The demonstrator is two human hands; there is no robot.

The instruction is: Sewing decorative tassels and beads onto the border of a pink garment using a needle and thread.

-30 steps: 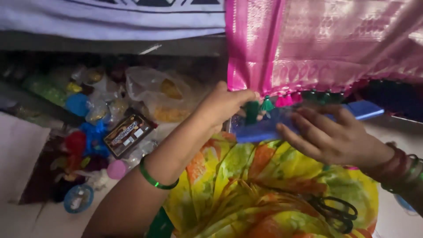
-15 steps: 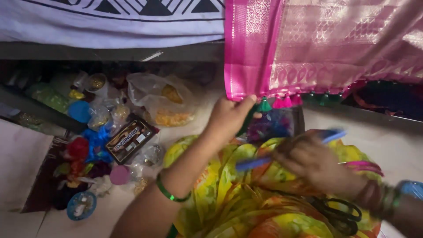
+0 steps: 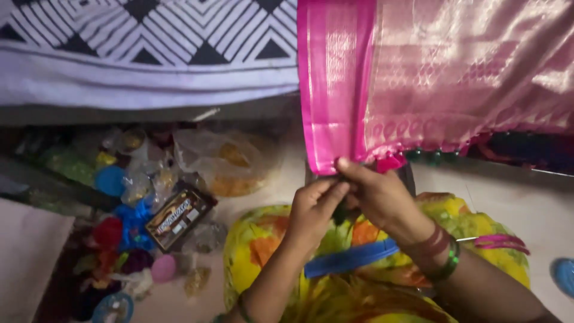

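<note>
Left hand (image 3: 314,206) and right hand (image 3: 376,194) meet at the lower corner of the pink silk cloth (image 3: 418,84), fingertips pressed together, pinching its bright pink border edge. What sits between the fingertips is too dark to make out, possibly a green tassel. Red and green bangles (image 3: 439,251) on the right wrist. Below the hands, a blue comb (image 3: 353,258) lies across a yellow floral garment (image 3: 263,251) on the lap. The cloth hangs down from a bed edge, beside a black-and-white patterned sheet (image 3: 149,48). Pale floor (image 3: 508,197) underneath. Left of the lap, floor clutter: plastic bags of beads (image 3: 221,161), a dark packet (image 3: 177,216), small coloured pots.
</note>
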